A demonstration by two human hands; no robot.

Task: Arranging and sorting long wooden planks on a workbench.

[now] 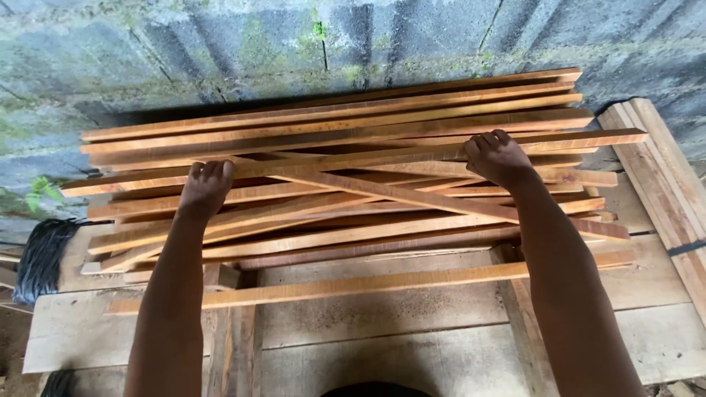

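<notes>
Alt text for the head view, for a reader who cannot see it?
Two bare hands, left hand and right hand, grip a long wooden strip on top of a loose pile of strips on a plank table, against a mossy block wall.

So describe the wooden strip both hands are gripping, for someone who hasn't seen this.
Start at the mossy block wall, then drop to the pile of reddish wooden strips below it. The held strip crosses the pile's upper middle, the only one with the left hand and right hand clasped over it.

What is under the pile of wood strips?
The pile of wood strips lies on pale planks of a rough bench. What lies under the pile's middle is covered.
</notes>
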